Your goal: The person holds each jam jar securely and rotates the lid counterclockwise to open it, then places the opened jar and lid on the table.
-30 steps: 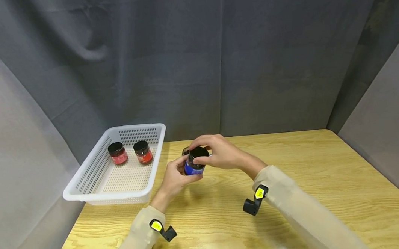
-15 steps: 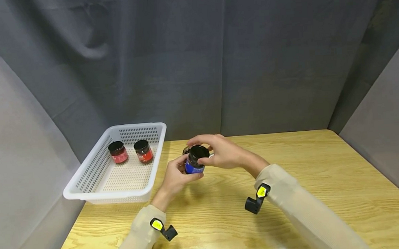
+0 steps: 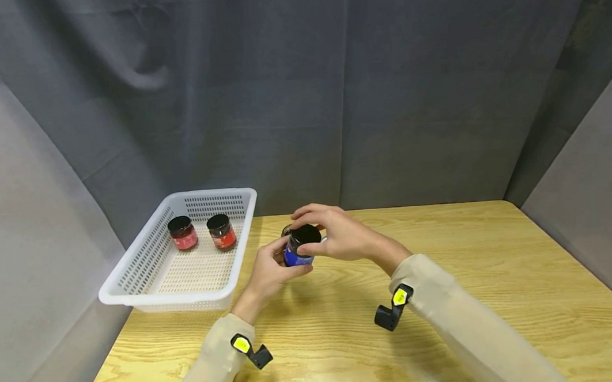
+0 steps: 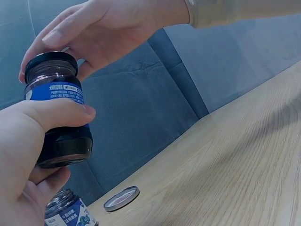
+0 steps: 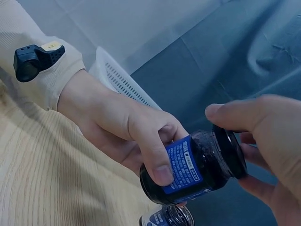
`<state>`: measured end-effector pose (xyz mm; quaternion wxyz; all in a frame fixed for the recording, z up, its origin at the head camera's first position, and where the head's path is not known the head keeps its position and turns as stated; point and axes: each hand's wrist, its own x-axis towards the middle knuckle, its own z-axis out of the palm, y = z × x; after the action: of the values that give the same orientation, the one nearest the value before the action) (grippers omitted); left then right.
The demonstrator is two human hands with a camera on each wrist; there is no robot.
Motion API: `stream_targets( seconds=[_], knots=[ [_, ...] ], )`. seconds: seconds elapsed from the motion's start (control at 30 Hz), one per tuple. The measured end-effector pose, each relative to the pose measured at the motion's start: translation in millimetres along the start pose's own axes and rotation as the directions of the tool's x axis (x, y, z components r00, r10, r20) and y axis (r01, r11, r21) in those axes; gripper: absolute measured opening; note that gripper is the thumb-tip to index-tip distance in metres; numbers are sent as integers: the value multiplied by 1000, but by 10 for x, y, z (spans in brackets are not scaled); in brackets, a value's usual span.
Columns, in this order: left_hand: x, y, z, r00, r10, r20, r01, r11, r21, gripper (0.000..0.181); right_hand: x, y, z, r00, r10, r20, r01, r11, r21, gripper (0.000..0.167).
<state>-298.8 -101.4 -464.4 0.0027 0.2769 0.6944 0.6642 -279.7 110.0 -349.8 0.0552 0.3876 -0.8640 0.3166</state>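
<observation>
A glass jar with a blue label (image 4: pixel 56 92) and a black lid (image 3: pixel 306 235) is held above the table. My left hand (image 3: pixel 268 268) grips its body, thumb across the label. At the lid is my right hand (image 3: pixel 339 235), its fingers and thumb curled round the rim; the exact thumb contact is hard to tell. Behind and below stands a second blue-labelled jar (image 4: pixel 70 212) with its mouth uncovered, mostly hidden in the head view. A loose lid (image 4: pixel 122 197) lies beside that jar on the table.
A white perforated basket (image 3: pixel 231 281) stands at the left of the wooden table (image 3: pixel 471 274). Inside it are a jar with a pink label (image 3: pixel 185 239) and a jar with a red label (image 3: pixel 224 239). A dark curtain (image 3: pixel 260 101) hangs behind.
My right fingers have shifted slightly about the lid, and the thumb has moved a little along its near edge. My left hand and the jar stay nearly in place.
</observation>
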Motion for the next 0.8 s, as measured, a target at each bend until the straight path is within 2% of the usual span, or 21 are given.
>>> stream_targets(
  seconds=[0.03, 0.23, 0.27, 0.6, 0.8],
  knots=[
    [-8, 39, 10, 1000, -5, 2, 5, 1000, -6, 60, 2, 3, 9, 1000, 5, -10, -5, 1000, 3, 38],
    [-10, 47, 24, 1000, -8, 3, 8, 1000, -21, 60, -15, 14, 13, 999, 13, -52, -12, 1000, 5, 33],
    [-1, 6, 18, 1000, -5, 1, 5, 1000, -18, 60, -18, 15, 6, 999, 9, -50, -9, 1000, 1, 34],
    [8, 20, 72, 1000, -7, -8, 7, 1000, -7, 61, -28, 8, -77, 997, -77, 27, 77, 997, -15, 35],
    [-2, 11, 98, 1000, -14, -12, 14, 1000, -22, 56, -39, 12, -97, 992, -93, 81, 94, 995, -18, 39]
  ],
)
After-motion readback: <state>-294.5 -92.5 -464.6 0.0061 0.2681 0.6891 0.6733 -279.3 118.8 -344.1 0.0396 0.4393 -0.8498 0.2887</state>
